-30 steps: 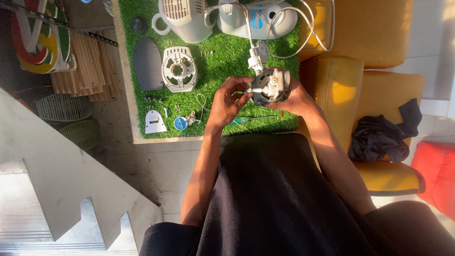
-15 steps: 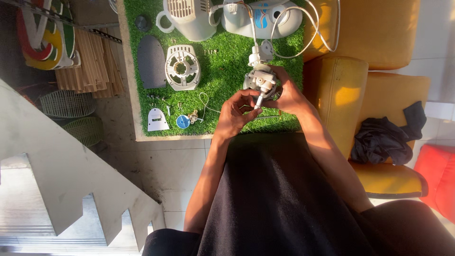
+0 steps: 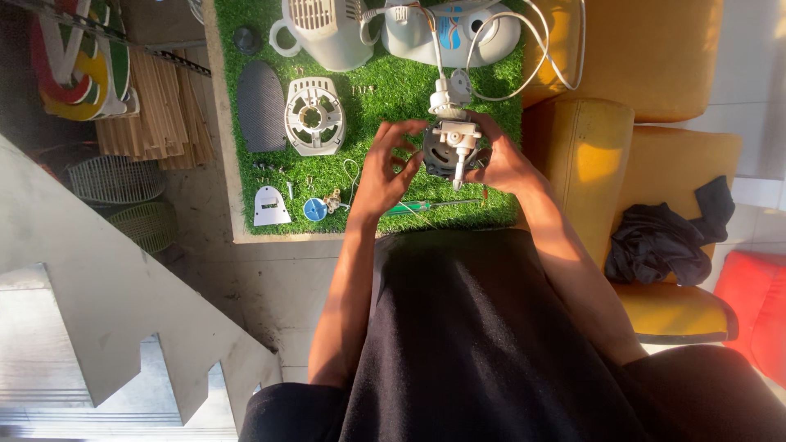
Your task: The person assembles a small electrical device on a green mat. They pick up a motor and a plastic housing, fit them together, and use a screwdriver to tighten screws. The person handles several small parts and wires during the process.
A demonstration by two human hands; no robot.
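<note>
My right hand (image 3: 506, 164) grips a fan motor (image 3: 449, 146), a dark round body with a white plastic top and a metal shaft pointing toward me. A white cable runs from it up to the white fan housing (image 3: 452, 31). My left hand (image 3: 386, 170) is beside the motor on its left, fingers spread, fingertips near or touching its edge. Under the hands a green-handled screwdriver (image 3: 430, 205) lies on the green turf mat (image 3: 372, 106).
On the mat lie a white round motor cover (image 3: 314, 115), a grey oval panel (image 3: 261, 107), a white fan base (image 3: 327, 31), a small white plate (image 3: 270, 206), a blue cap (image 3: 314, 209) and loose screws. Yellow cushions (image 3: 577, 155) with a dark cloth (image 3: 663, 237) lie to the right.
The motor has been turned so its shaft points toward me. My left hand has opened and drawn slightly off it; the right hand keeps its grip.
</note>
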